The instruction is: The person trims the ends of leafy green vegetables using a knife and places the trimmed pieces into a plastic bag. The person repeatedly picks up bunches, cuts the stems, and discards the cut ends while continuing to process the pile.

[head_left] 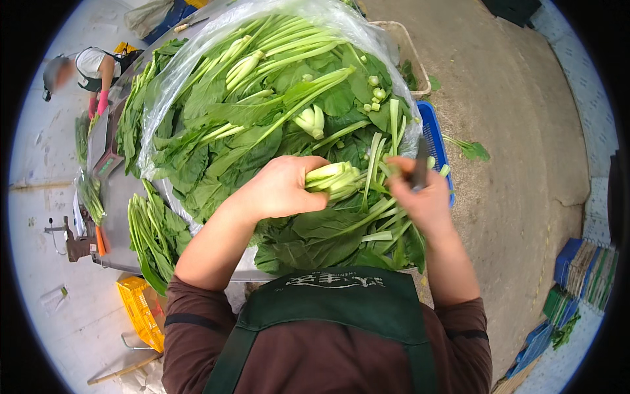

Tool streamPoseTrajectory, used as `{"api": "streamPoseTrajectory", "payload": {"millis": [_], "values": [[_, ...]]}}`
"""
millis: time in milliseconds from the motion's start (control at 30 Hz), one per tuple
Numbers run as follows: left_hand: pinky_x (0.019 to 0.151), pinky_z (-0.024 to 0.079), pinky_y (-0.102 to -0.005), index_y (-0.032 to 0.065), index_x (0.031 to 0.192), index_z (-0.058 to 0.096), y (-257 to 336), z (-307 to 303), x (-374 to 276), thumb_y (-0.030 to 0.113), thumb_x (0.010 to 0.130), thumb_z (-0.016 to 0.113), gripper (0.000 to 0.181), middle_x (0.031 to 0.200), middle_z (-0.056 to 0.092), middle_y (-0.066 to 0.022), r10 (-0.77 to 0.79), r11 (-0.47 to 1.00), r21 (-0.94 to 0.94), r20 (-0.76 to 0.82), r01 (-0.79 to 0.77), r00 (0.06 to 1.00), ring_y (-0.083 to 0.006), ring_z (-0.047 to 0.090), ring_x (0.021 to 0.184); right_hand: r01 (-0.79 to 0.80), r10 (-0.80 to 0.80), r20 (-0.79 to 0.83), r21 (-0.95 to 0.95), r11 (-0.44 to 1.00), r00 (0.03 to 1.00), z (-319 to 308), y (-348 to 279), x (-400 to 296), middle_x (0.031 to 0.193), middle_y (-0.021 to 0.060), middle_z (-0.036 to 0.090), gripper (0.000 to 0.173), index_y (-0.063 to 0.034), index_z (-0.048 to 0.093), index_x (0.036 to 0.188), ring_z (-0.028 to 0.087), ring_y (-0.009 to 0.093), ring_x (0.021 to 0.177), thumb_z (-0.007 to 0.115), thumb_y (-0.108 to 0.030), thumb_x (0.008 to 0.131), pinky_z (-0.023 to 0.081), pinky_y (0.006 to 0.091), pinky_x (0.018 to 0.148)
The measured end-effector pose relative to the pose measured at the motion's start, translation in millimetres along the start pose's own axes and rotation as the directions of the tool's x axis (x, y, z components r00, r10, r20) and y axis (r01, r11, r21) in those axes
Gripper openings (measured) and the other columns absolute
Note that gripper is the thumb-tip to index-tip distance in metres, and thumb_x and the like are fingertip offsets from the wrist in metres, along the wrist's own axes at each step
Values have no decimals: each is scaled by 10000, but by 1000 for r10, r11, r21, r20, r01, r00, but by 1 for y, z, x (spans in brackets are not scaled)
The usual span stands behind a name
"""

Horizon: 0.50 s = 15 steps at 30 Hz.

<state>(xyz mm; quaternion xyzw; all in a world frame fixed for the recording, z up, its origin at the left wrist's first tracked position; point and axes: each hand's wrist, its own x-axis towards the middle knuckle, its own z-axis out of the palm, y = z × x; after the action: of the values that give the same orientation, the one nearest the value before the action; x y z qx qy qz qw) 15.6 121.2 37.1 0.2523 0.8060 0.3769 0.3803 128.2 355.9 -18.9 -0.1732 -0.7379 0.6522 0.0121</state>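
A bunch of leafy greens (335,181) is gripped at its pale stalk end by my left hand (285,189). To the right, my right hand (417,194) holds a knife (421,165), its dark blade blurred and pointing away from me. Loose stalks and leaves lie between and below both hands. Beyond them a large heap of leafy greens (256,108) rests in a clear plastic bag (156,115), with short cut stem ends (376,92) on its right side. At the left of the bag is another bunch of greens (152,236).
A blue plastic basket (433,128) and a beige bin (418,59) adjoin the heap's right side. A scale (106,152) stands left, near a person in pink gloves (102,102). A second knife (189,24) lies at the far edge. A yellow crate (133,305) is lower left.
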Motion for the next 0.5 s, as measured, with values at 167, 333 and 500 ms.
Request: {"api": "streamPoseTrajectory", "payload": {"millis": [167,333,500], "values": [[813,521,-347,76,1086,632,-48,52,19,209,697,783,438,948,656,-131,98,913,407,-217,-1,971,-277,653,877,42,-396,-383,-672,739,835,-54,8,32,978,49,656,350,-57,664,1155,584,101,735,726,-194,838,496,256,691],[722,533,-406,112,1028,629,-102,103,35,210,663,793,411,893,646,-115,299,771,635,-293,-49,908,-297,639,820,215,-411,-287,-529,821,865,-42,9,19,1043,89,637,354,-40,650,1154,587,142,717,727,-164,831,511,289,707],[788,531,-310,100,1050,601,-57,52,18,133,736,794,370,962,683,-70,-101,993,25,-307,114,946,-171,659,873,130,-259,-265,-421,898,929,-23,26,2,968,86,654,281,-41,660,1114,592,142,722,693,-144,855,505,284,684]]}}
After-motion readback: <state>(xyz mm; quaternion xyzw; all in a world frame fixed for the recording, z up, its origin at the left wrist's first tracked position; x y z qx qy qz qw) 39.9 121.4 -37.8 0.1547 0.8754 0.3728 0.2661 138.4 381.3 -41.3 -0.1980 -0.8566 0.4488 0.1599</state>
